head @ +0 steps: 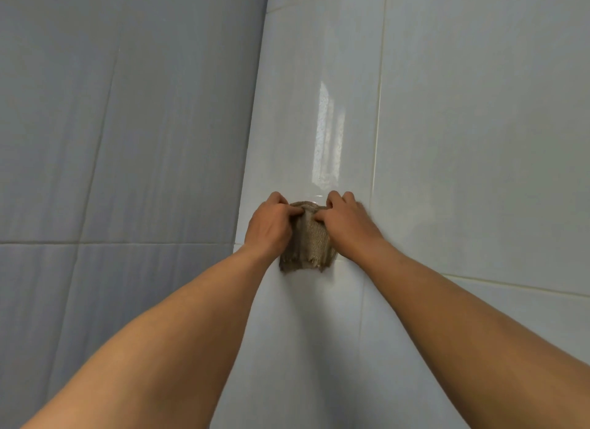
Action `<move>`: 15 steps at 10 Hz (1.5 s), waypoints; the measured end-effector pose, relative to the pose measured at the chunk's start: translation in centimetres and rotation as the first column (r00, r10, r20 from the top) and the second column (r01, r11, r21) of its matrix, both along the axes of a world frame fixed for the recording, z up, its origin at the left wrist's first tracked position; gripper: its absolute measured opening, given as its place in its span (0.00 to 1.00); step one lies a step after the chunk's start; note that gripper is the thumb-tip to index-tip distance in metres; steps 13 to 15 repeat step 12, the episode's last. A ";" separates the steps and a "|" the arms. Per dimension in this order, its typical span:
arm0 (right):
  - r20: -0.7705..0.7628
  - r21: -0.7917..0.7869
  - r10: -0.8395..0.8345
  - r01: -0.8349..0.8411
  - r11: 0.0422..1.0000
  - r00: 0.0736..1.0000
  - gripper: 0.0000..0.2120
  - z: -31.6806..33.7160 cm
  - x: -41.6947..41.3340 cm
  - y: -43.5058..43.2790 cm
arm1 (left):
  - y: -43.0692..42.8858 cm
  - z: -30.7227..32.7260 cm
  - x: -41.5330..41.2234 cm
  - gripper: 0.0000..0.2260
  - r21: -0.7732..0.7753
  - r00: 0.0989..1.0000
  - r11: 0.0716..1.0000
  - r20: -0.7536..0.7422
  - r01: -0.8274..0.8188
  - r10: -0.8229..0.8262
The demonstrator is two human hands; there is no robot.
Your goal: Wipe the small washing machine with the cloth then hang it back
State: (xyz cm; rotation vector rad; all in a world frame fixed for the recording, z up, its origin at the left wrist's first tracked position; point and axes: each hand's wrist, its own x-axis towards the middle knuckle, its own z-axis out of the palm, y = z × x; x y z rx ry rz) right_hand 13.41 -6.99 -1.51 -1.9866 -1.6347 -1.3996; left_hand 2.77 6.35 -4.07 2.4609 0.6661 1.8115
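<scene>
Cloth (309, 237), a small brownish knitted piece, hangs flat against the glossy pale tiled wall (463, 125), close to the corner where a darker, shaded wall (127, 109) meets it. From the head view, both bare forearms reach up and forward to it. The left hand (271, 226) pinches the cloth's upper left edge, thumb and fingers curled into the fabric. The right hand (346, 221) grips the upper right edge in the same way, knuckles bent against the tile. The cloth lies between the two hands, its rounded top bunched at fingertip level and its frayed lower edge dropping below the wrists. What the top hangs from is hidden by the fabric. A bright reflection streaks the tile just above.
</scene>
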 end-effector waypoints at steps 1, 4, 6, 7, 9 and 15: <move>0.102 -0.022 -0.007 0.009 1.000 0.995 0.12 0.7 0.4 -0.4 | 0.6 0.3 -0.2 0.13 0.141 0.983 0.981 -0.103 -0.134 0.149; 0.099 -0.027 -0.016 0.019 0.999 0.995 0.14 -2.2 0.7 -0.8 | -1.3 -2.8 -1.1 0.19 0.365 0.921 0.911 -0.252 -0.193 0.296; -0.039 -0.090 -0.016 0.012 0.996 0.999 0.20 -2.3 0.4 -1.0 | -1.0 -2.9 -1.3 0.17 0.252 0.962 0.963 -0.225 -0.093 0.152; -0.098 -0.104 -0.007 -0.004 0.995 0.995 0.21 -2.3 0.2 -1.1 | -1.1 -3.1 -0.9 0.15 0.110 0.989 0.994 -0.149 0.004 0.012; -0.176 -0.069 0.024 -0.036 0.997 0.984 0.25 -3.0 0.0 -1.4 | -2.2 -2.4 -0.6 0.12 -0.067 0.997 0.995 0.014 0.080 -0.079; -0.322 -0.014 0.065 -0.073 0.997 0.944 0.28 -3.2 -1.6 -3.6 | -3.8 -2.0 -2.0 0.14 -0.100 0.998 0.993 0.024 0.062 -0.060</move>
